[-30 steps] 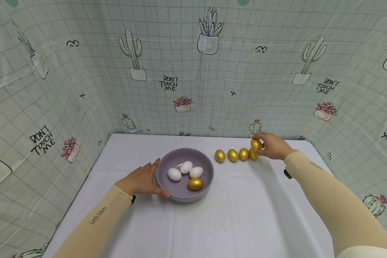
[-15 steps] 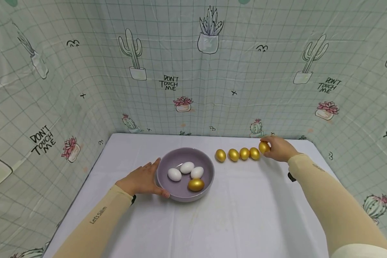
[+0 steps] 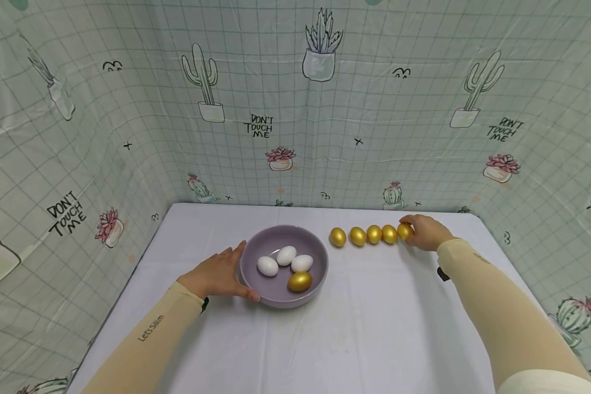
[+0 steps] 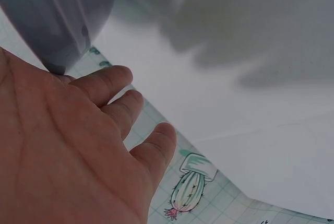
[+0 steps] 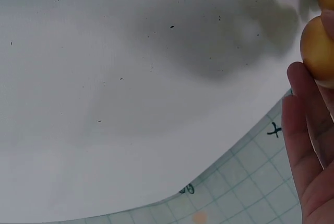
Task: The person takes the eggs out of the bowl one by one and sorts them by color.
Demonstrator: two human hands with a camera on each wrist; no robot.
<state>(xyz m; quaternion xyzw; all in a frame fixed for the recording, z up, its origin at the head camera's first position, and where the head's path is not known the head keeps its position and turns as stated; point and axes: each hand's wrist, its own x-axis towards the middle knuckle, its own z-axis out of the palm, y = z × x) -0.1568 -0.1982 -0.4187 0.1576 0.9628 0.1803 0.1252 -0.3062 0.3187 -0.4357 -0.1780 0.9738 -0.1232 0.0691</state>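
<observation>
Head view: right hand pinching a smooth shiny gold egg, long axis kinda unclear; left hand spread against round bowl.

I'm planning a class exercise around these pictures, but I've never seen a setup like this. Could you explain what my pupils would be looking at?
There is no machine here: a person works with two bare hands. The wide view comes from a camera worn on the head, looking forward and down; the close views come from a camera on each wrist. On the white table stands a purple bowl containing three white eggs and one gold egg. To the bowl's right, five more gold eggs form a row. The left hand rests against the bowl's left side. The right hand has its grip on the egg at the row's right end.
</observation>
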